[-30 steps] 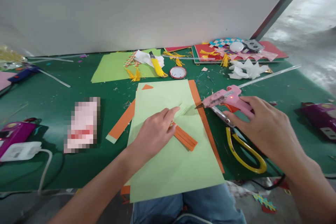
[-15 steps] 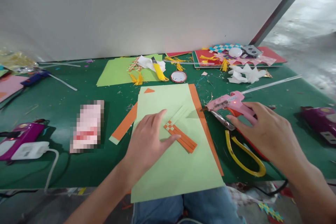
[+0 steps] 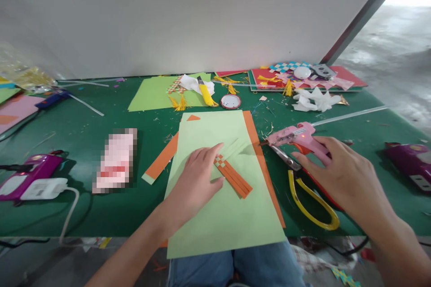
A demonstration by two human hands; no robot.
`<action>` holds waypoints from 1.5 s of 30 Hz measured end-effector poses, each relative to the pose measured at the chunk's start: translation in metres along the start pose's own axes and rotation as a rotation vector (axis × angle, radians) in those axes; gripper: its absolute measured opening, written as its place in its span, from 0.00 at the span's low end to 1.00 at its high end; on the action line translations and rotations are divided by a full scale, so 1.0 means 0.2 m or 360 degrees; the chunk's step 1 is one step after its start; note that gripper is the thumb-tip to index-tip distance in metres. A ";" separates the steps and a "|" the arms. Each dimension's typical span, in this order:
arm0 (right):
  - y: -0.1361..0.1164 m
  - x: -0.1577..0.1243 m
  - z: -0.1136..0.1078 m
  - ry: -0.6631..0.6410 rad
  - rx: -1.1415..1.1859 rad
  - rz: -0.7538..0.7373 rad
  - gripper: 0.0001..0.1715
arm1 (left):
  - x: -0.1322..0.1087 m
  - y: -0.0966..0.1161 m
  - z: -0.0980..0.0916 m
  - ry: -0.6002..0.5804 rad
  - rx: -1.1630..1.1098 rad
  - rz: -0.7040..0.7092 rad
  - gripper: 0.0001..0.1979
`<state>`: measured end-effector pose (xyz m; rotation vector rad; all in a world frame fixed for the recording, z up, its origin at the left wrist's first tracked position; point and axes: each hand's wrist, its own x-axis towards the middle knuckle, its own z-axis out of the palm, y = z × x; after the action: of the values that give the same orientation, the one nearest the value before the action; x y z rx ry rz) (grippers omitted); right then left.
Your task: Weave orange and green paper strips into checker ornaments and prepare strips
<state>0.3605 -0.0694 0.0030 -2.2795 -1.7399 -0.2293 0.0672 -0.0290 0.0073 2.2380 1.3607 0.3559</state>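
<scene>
The right hand (image 3: 343, 172) grasped a pink glue gun (image 3: 305, 134), two o'clock from the woven strips (image 3: 234, 177); the left hand (image 3: 197, 179), unclenched, was at their nine o'clock.

Pink glue gun (image 3: 309, 139), orange-and-green checked weave (image 3: 221, 161), pale green paper (image 3: 232, 224)

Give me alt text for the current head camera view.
A person's right hand holds a pink glue gun near scissors lying on a green table. The left hand is over a pale green sheet, next to a partly woven orange-and-green paper piece.
</scene>
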 end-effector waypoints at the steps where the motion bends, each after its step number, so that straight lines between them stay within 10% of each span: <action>1: 0.00 0.00 0.00 -0.0007 -0.0004 0.0006 0.28 | 0.00 0.00 -0.01 0.0005 -0.0007 -0.0014 0.32; 11: -0.01 0.00 -0.01 -0.0004 -0.0015 0.0018 0.30 | 0.03 0.05 0.04 0.0108 0.0344 -0.0114 0.31; 24: 0.03 -0.01 0.01 0.0007 -0.0074 0.0074 0.31 | 0.06 0.03 0.04 0.0144 -0.0528 -0.0233 0.21; 37: 0.06 0.02 0.01 -0.0006 -0.0040 0.0093 0.28 | 0.18 -0.06 -0.30 -0.0196 -0.0992 0.0010 0.19; 41: 0.05 0.03 0.01 -0.0003 -0.0050 0.0110 0.29 | 0.24 -0.09 -0.27 -0.0474 -0.0782 0.0004 0.17; 45: 0.06 0.02 0.01 0.0016 -0.0061 0.0079 0.30 | 0.27 -0.13 -0.17 -0.0120 -0.0100 0.0241 0.14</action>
<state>0.3731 -0.0678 0.0009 -2.3410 -1.6859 -0.2663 0.0571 0.0370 0.0213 2.2847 1.1297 0.3579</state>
